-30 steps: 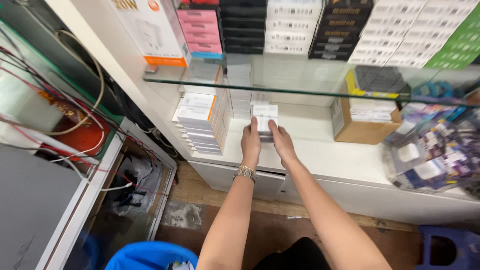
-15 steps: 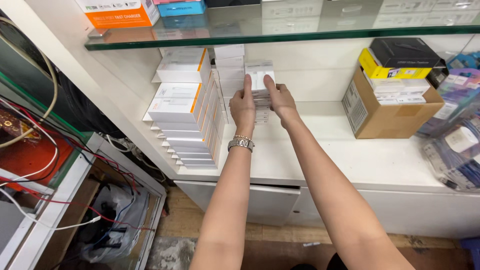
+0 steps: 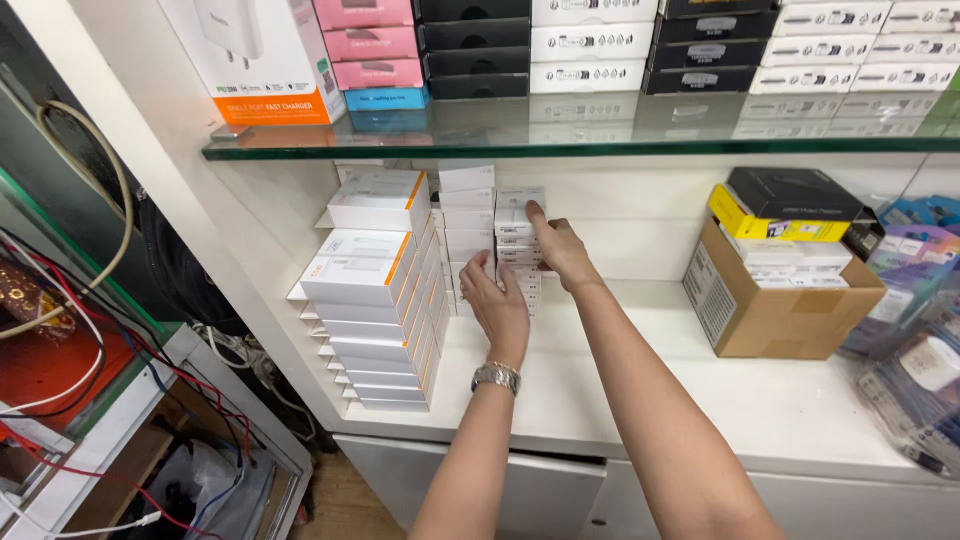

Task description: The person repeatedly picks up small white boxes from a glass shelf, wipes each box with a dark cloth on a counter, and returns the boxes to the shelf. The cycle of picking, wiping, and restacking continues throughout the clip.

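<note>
Small boxes (image 3: 520, 235), white, stand in a narrow stack on the white shelf (image 3: 760, 400), under the glass shelf (image 3: 600, 148). The right hand (image 3: 558, 245) grasps the stack near its top, fingers on the top box. The left hand (image 3: 495, 300), a watch (image 3: 497, 377) on its wrist, presses flat against the stack's lower front, open, gripping nothing. Just left stands another stack (image 3: 468, 235), then bigger white boxes (image 3: 375, 290). A cardboard box (image 3: 775, 300) sits well apart to the right.

Cardboard carton (image 3: 770, 310) right of box stack (image 3: 518, 245)
</note>
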